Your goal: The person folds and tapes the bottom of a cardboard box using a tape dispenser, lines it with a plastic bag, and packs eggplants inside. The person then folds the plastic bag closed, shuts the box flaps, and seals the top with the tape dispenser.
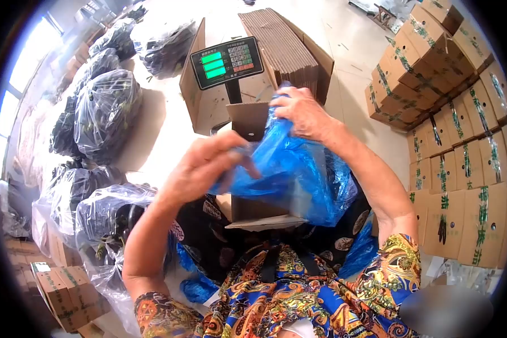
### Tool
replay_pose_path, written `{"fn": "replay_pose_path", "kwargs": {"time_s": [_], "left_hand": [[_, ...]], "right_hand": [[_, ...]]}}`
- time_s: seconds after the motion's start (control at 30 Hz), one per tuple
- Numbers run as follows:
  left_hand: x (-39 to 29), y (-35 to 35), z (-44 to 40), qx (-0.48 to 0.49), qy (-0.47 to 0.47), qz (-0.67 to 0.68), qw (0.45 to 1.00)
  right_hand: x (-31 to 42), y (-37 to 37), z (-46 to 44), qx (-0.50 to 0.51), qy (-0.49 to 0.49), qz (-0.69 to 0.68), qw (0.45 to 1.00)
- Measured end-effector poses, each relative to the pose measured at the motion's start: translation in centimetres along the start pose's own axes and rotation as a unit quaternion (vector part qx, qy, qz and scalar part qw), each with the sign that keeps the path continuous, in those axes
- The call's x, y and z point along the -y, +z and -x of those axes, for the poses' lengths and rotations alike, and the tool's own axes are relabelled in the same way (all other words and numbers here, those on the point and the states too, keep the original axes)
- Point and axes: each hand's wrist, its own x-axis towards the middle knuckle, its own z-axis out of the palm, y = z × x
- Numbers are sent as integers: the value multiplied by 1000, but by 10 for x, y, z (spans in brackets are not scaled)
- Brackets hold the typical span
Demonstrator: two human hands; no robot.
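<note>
Gripping a bunched end of the blue bag [318, 186], my right hand [305, 112] sits below and right of the scale [227, 63], probably raised so the thin plastic hangs loose. Motion blurs my left hand [208, 161], directly below the scale; I cannot tell whether it grips plastic. The bag hangs between scale and wearer, hiding much of the open box [248, 115]. Cardboard sheets [276, 45] stand right of the scale, taped boxes [434, 65] farther right, filled clear bags [107, 112] left.
</note>
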Motion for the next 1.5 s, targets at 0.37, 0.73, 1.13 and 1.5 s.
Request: {"fn": "replay_pose_path", "kwargs": {"time_s": [0.37, 0.73, 1.13, 1.5], "left_hand": [[157, -136, -18, -372, -60, -129, 917], [265, -184, -95, -365, -93, -279, 884], [301, -190, 45, -248, -205, -323, 890], [101, 0, -26, 141, 3, -374, 917]], "right_hand": [[-48, -13, 64, -64, 327, -537, 775], [-138, 111, 49, -49, 419, -307, 853], [-124, 27, 142, 82, 374, -74, 921], [74, -16, 89, -93, 151, -136, 975]]}}
